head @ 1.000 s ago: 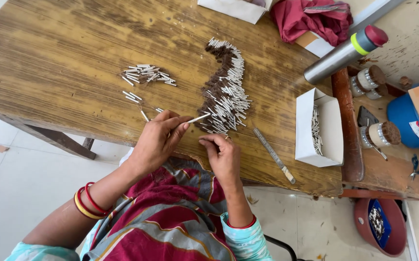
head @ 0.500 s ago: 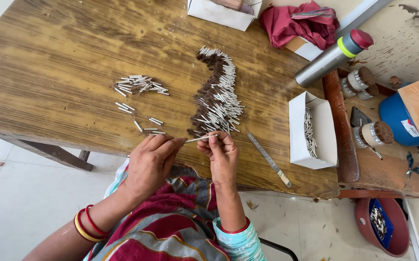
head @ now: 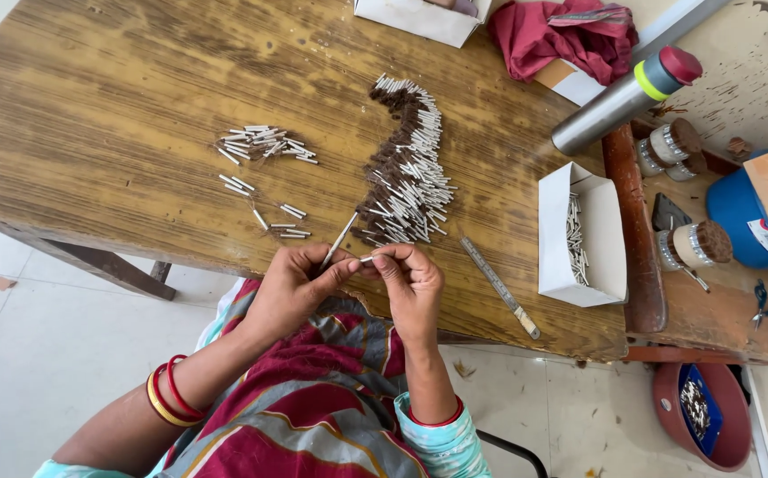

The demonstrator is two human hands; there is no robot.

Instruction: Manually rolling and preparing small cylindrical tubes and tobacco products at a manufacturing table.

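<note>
While left hand (head: 291, 285) grips thin rod (head: 339, 240) — right hand (head: 412, 281) pinches small tube (head: 367, 259).

Place: I see a small handcraft workshop.
Evidence: worn wooden workbench (head: 136, 106), heaped small tubes (head: 406, 168), metal file (head: 501, 287), thread spools (head: 694, 245).

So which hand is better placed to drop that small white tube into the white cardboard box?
Probably right hand: it pinches the small white tube, and the white cardboard box lies that side.
</note>
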